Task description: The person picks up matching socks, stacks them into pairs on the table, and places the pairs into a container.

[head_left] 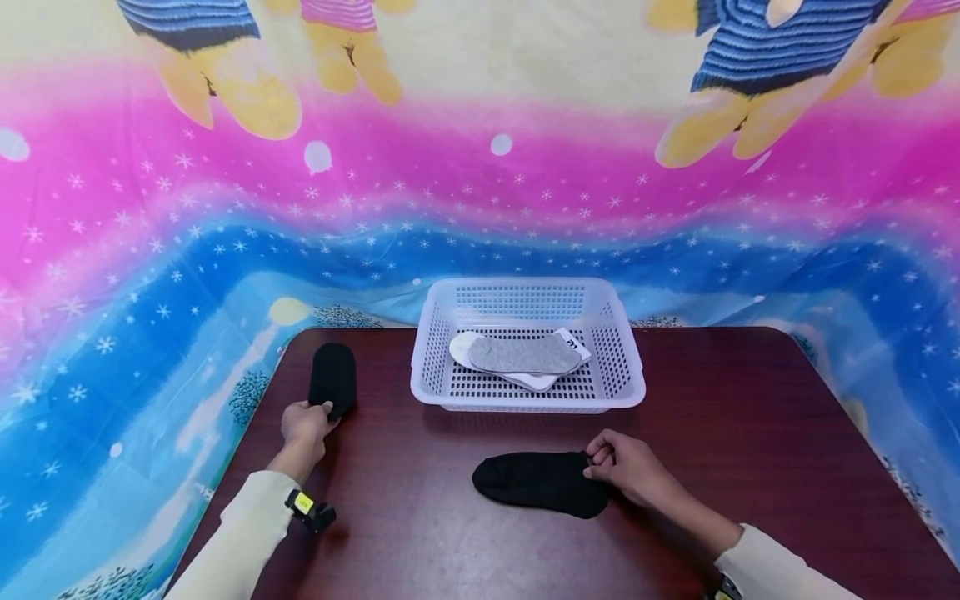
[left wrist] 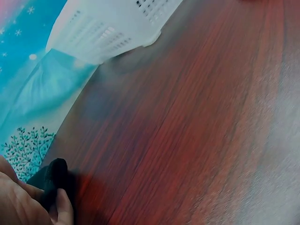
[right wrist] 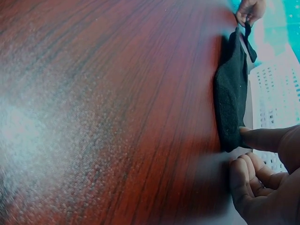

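At the table's left side my left hand [head_left: 306, 429] pinches the near end of a folded black sock [head_left: 332, 375] between thumb and fingers. In the left wrist view this sock [left wrist: 57, 173] shows only in part, at the lower left corner. A second black sock [head_left: 532, 482] lies sideways in front of the basket, its toe pointing left. My right hand [head_left: 633, 467] pinches its right end at the upper corner. The right wrist view shows the thumb [right wrist: 262, 138] against the end of that sock [right wrist: 232, 93], with the other fingers curled below.
A white perforated plastic basket [head_left: 429, 350] stands at the back middle of the table. Inside it lie a grey sock [head_left: 517, 354] and white socks with dark lettering. A patterned cloth [head_left: 495, 192] hangs behind and beside the dark red wooden table [head_left: 750, 417].
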{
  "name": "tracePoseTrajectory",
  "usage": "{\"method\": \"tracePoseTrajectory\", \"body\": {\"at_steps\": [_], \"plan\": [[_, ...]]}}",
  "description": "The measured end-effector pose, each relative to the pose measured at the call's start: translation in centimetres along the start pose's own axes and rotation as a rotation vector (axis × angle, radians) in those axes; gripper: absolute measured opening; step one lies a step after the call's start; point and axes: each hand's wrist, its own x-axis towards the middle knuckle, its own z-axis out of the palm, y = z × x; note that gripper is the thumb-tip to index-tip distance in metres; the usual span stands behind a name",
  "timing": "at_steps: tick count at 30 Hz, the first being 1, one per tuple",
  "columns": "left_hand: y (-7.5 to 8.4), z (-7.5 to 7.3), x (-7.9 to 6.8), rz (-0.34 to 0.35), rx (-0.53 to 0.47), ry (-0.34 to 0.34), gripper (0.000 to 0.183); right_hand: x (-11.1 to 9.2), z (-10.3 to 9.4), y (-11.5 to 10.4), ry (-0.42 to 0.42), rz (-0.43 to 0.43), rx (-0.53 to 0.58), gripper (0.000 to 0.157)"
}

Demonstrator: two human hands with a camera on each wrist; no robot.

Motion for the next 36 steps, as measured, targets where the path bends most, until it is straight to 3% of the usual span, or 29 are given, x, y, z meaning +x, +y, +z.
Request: {"method": "tracePoseTrajectory", "body": {"at_steps": [12, 29, 33, 36], "plan": [[-0.3, 0.6, -1.8, -0.023, -0.001, -0.097, 0.058, 0.0, 0.2, 0.0, -0.001, 0.006, -0.001, 0.026], [-0.7, 0.9, -2.4, -0.023, -0.048, -0.093, 0.054, 0.2, 0.1, 0.0, 0.016, -0.004, -0.04, 0.024], [-0.8, 0.8, -2.7, -0.019, -0.055, -0.115, 0.055, 0.1, -0.4, 0.1, 0.095, 0.011, -0.059, 0.03], [-0.9, 0.7, -3.0, -0.025, -0.037, -0.123, 0.056, 0.1, -1.2, 0.1, 0.243, 0.017, -0.026, 0.041]]}}
